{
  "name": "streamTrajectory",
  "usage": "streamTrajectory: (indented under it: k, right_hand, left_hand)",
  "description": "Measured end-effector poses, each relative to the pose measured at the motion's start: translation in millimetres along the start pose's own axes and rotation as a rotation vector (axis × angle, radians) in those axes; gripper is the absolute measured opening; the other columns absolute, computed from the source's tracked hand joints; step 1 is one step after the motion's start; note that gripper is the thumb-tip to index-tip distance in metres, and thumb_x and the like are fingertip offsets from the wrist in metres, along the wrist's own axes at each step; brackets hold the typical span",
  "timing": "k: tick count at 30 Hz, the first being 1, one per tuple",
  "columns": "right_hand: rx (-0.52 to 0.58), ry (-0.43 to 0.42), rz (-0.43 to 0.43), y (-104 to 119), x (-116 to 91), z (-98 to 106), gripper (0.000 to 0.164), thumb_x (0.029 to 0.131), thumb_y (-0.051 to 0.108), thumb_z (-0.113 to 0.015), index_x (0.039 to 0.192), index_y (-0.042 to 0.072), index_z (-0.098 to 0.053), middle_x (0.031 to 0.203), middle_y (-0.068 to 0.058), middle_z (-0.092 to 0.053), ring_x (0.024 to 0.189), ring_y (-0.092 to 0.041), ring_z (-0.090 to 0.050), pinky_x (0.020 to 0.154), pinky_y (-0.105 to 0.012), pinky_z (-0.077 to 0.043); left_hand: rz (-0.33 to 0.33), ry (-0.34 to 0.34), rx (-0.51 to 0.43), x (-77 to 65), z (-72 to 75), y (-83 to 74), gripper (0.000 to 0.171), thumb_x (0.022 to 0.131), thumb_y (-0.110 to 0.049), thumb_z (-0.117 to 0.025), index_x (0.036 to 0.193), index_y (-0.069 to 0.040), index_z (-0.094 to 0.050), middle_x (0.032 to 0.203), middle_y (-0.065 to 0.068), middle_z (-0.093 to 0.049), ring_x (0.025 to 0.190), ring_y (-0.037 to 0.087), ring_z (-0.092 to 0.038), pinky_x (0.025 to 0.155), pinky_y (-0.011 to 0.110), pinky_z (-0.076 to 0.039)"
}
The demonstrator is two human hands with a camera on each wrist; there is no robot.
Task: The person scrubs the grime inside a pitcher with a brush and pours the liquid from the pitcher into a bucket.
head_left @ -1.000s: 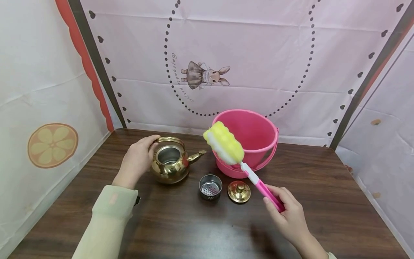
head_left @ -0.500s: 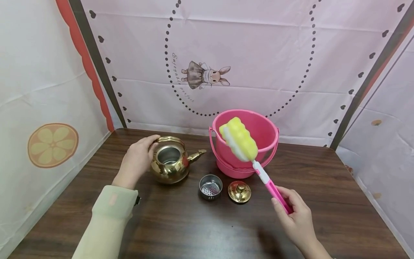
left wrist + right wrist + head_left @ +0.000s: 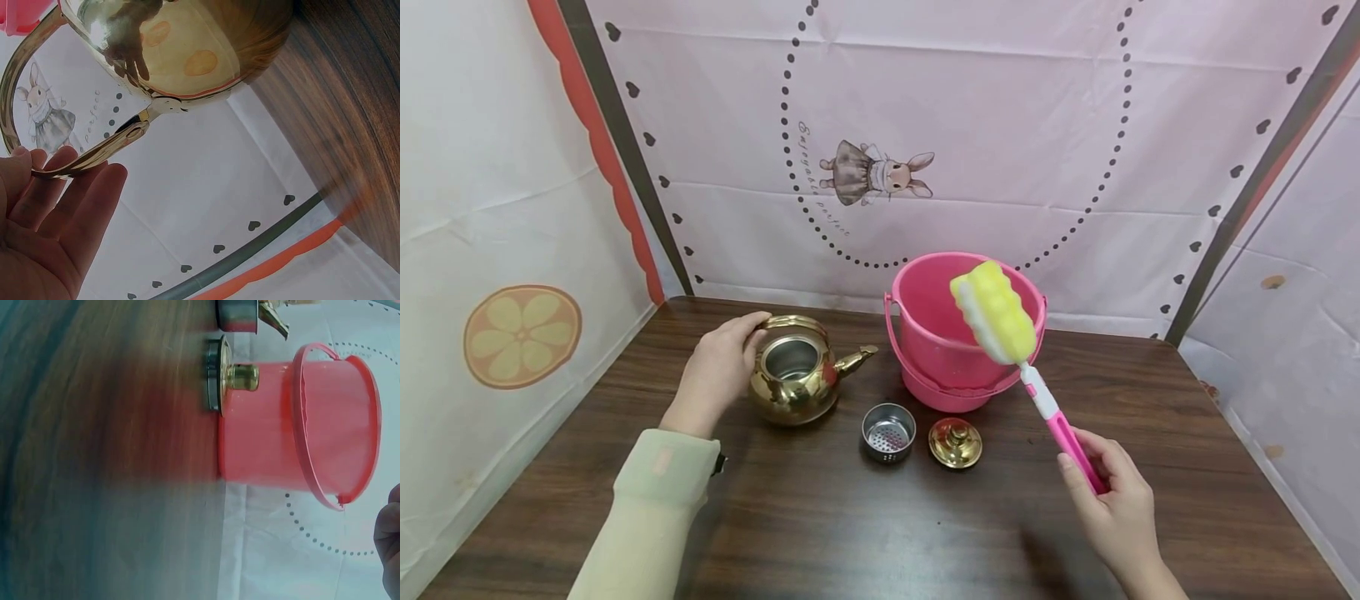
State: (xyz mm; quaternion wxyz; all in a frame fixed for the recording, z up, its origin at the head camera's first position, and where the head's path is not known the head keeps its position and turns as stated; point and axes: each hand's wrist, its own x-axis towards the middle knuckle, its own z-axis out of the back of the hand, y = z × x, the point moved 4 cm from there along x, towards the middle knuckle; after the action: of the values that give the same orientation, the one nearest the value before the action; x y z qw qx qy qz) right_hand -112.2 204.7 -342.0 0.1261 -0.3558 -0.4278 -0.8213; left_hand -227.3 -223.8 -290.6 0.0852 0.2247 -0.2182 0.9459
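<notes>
A gold teapot [image 3: 793,379] without its lid stands on the table at left, spout to the right. My left hand [image 3: 718,367] holds its arched handle; in the left wrist view, thumb and fingers [image 3: 94,206] meet around that handle [image 3: 75,167]. In my right hand [image 3: 1116,508] is a sponge bottle brush [image 3: 996,312] with a yellow-and-white head and a pink-and-white handle, raised and slanting up to the left. Its head appears in front of the pink bucket [image 3: 936,367]. A steel strainer [image 3: 888,433] and a gold lid [image 3: 955,442] lie between the hands.
The wooden table [image 3: 820,533] carries everything. A printed cloth wall [image 3: 1015,125] with a rabbit stands right behind the bucket, and side cloths close off left and right. The bucket's handle [image 3: 917,375] hangs down across its front.
My right hand has moved right with the bottle brush, whose head has shifted right and slightly up from the bucket's left side. My left hand and the teapot have not moved.
</notes>
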Motion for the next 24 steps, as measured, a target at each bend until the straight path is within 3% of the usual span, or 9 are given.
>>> streamTrajectory:
  k: [24]
  right_hand:
    - [-0.063,-0.153,-0.137,-10,-9,16,0.031,0.076,-0.010,-0.069,0.107,-0.006,-0.065,0.080,0.029,-0.055,0.055,0.009,-0.045,0.045,-0.010,-0.036]
  left_hand:
    - [0.008,0.021,-0.013,-0.1,1.2,-1.3,0.030,0.098,-0.013,-0.050,0.127,-0.004,-0.056,0.122,0.022,-0.061,0.110,0.043,-0.058,0.091,0.056,-0.046]
